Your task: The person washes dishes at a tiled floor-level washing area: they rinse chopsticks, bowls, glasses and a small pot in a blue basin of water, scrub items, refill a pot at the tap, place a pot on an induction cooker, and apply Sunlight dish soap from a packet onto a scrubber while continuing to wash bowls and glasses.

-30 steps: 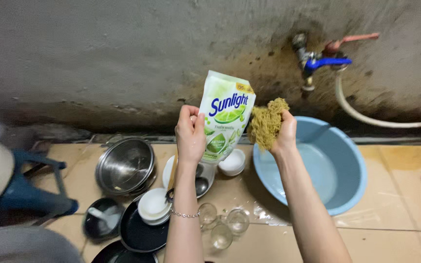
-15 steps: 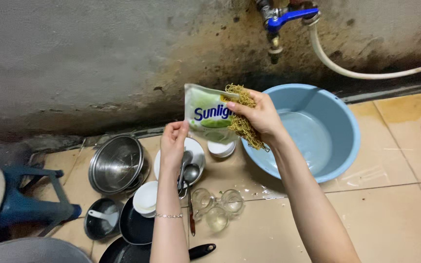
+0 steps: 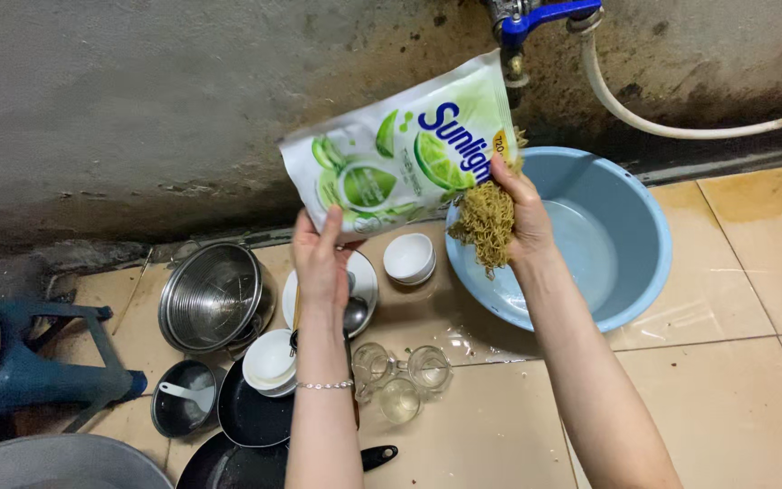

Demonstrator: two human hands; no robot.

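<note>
our left hand and right hand clamp a green soap pouch sideways, the right also gripping a yellow scrubber above the blue basin.

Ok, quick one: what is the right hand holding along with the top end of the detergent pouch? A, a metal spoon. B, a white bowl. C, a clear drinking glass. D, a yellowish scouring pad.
D: the right hand presses a stringy yellowish scouring pad against the upper end of the green and white detergent pouch, above the blue basin, while the left hand grips the pouch's lower end.
</note>
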